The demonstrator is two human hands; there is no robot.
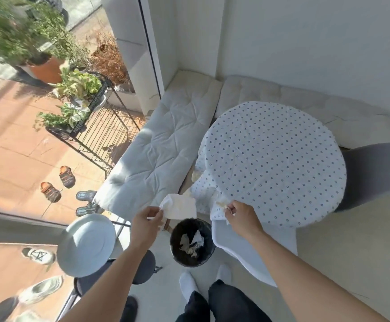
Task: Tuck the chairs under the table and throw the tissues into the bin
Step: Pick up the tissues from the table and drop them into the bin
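My left hand (146,223) pinches a stained white tissue (180,206) and holds it just above the black bin (193,242), which has crumpled tissues inside. My right hand (244,217) pinches another tissue (219,211) at the near edge of the round table (273,163), which has a dotted cloth over it. A white chair (254,247) stands partly under the table beneath my right arm. A grey chair (375,173) sits at the table's right side.
A padded white bench cushion (157,152) runs along the left of the table, another along the wall behind. A round white side table (86,245) and a dark stool (143,267) stand at my left. Glass with shoes and plants lies beyond.
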